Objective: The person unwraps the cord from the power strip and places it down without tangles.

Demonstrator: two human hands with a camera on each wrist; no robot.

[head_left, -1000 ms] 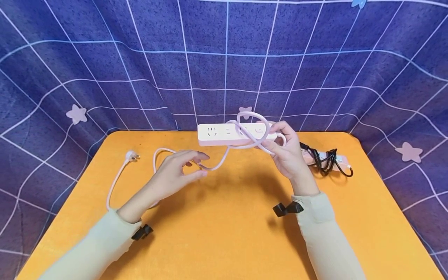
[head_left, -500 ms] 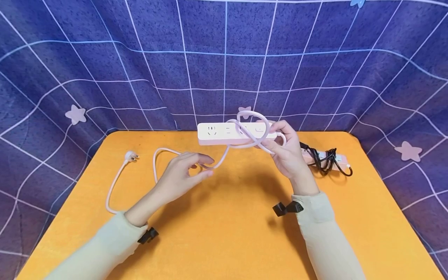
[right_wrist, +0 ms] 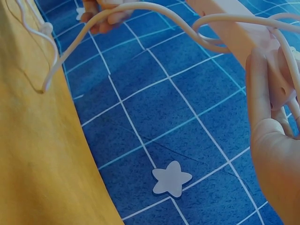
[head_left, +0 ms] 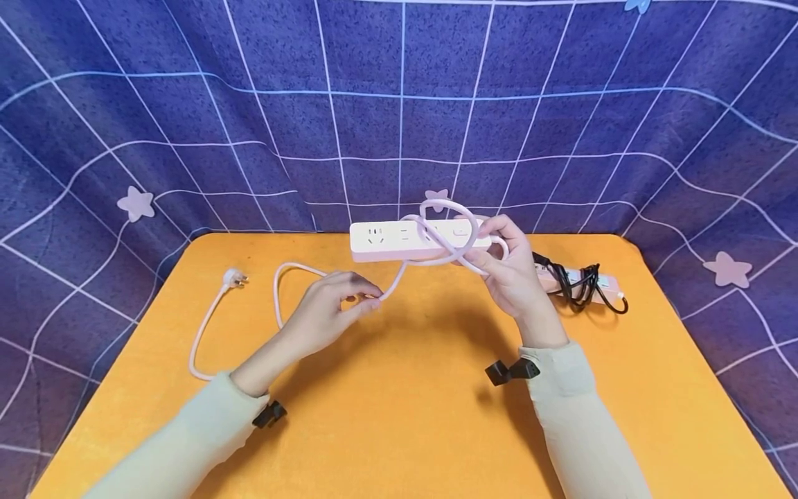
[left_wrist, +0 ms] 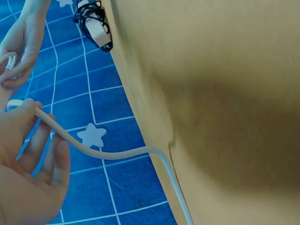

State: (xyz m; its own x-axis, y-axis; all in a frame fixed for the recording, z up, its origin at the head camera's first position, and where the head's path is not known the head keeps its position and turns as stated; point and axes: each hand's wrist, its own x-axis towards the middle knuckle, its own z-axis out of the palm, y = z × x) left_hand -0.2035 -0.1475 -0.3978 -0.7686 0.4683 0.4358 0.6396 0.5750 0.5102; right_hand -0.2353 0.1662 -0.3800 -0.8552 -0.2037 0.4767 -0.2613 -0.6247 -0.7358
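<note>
In the head view my right hand (head_left: 510, 267) grips the right end of a white power strip (head_left: 380, 242), held up above the table with its sockets facing me. The strip's white cord (head_left: 451, 204) loops around its right half. My left hand (head_left: 327, 305) pinches the cord between thumb and fingertips, below and left of the strip. From there the cord runs left to the three-pin plug (head_left: 233, 278), which lies on the table. In the left wrist view the cord (left_wrist: 117, 154) passes over the fingers and sags toward the table.
A second power strip (head_left: 611, 285), wrapped in its black cord (head_left: 582, 287), lies at the table's right rear. The orange table (head_left: 399, 416) ends at a blue gridded curtain (head_left: 374, 125) bearing star shapes. Small black cameras (head_left: 511, 373) sit on both wrists.
My left hand has shifted slightly right along the cord, and its thumb and fingertips have closed on it. The right hand and power strip stay nearly still.
</note>
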